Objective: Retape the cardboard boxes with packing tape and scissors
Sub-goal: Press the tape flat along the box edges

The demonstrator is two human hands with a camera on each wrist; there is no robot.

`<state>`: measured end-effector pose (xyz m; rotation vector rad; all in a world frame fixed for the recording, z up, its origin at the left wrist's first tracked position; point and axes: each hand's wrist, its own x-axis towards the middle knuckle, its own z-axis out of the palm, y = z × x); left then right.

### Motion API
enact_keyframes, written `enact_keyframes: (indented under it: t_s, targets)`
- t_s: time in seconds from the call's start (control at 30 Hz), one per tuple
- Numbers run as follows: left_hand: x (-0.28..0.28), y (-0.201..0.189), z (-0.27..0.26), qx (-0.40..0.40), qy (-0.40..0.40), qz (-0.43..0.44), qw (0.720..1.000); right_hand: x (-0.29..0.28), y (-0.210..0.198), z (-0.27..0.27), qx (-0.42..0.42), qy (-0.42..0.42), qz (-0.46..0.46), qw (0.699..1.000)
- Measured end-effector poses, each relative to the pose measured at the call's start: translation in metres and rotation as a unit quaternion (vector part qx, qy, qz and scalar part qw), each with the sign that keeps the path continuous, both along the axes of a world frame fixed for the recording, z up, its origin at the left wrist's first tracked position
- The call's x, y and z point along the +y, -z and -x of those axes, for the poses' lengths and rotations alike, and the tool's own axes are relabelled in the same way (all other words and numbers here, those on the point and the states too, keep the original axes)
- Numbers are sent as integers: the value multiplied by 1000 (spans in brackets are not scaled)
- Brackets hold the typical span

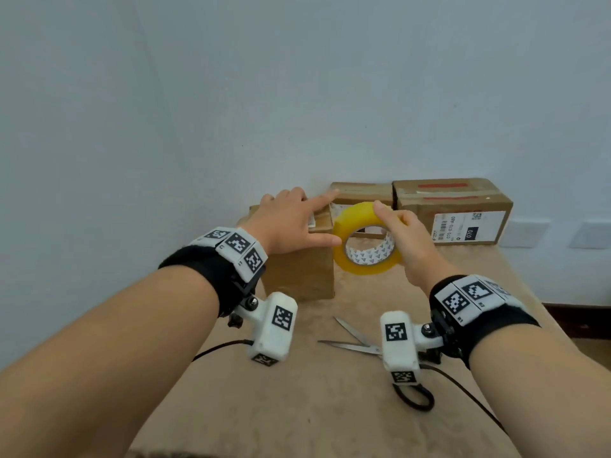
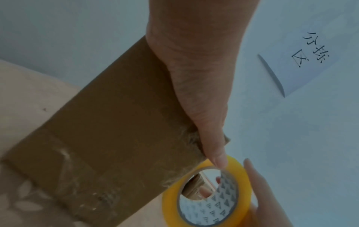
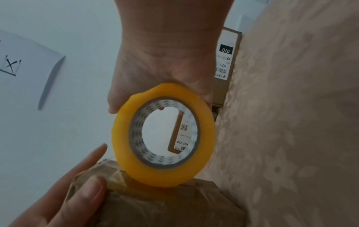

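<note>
My right hand (image 1: 401,236) grips a yellow roll of packing tape (image 1: 355,214) upright, just right of the near cardboard box (image 1: 297,272). The roll (image 3: 165,173) touches that box's (image 3: 165,207) top right corner. My left hand (image 1: 291,221) rests on the box top with index finger and thumb stretched out; the thumb (image 2: 217,156) touches the roll's (image 2: 242,176) rim. In the right wrist view my left hand's (image 3: 77,192) thumb presses shiny clear tape at the box's corner. Scissors (image 1: 350,346) lie with blades apart on the table, under my right wrist.
Two more cardboard boxes (image 1: 360,193) (image 1: 456,209) stand against the wall behind the roll, the right one with a white label. The table has a beige patterned cloth (image 1: 314,408). Camera cables (image 1: 463,385) trail over it. A handwritten paper sheet (image 2: 310,61) hangs on the wall.
</note>
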<state>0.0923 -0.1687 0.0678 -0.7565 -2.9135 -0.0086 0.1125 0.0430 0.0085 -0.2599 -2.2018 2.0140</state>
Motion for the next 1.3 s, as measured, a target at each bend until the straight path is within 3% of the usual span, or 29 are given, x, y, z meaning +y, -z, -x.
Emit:
enact_keyframes:
  t_s: [0.13, 0.27, 0.4, 0.47, 0.53, 0.63, 0.7, 0.87, 1.07, 1.17, 1.3]
  targets:
    - [3, 3, -5, 55, -2, -128, 990, 7, -30, -9, 98, 54, 12, 994]
    - [12, 24, -8, 70, 11, -362, 929, 7, -75, -18, 202, 96, -56, 973]
    - [11, 78, -13, -18, 8, -533, 846, -17, -86, -15, 168, 38, -205, 963]
    - [-2, 92, -17, -42, -2, -553, 832, -36, -84, -12, 137, -8, -275, 952]
    - [-23, 91, -21, -49, -3, -530, 847, -60, -83, -10, 124, -47, -312, 941]
    - [-53, 82, -22, 3, 6, -395, 919, -97, -81, -7, 109, -93, -324, 935]
    - [-60, 82, -18, 9, 3, -314, 949, -111, -76, -2, 111, -86, -337, 931]
    - [-57, 86, -8, -14, -1, -304, 952, -109, -77, 7, 89, -61, -282, 953]
    - [-56, 84, -13, -8, -88, -186, 979, -84, -85, 13, 90, -67, -294, 949]
    - [-56, 82, -15, -25, -113, -144, 983, -59, -97, 11, 95, -55, -369, 923]
    - [-52, 77, -15, -43, -121, -116, 985, -21, -113, 3, 77, -40, -520, 850]
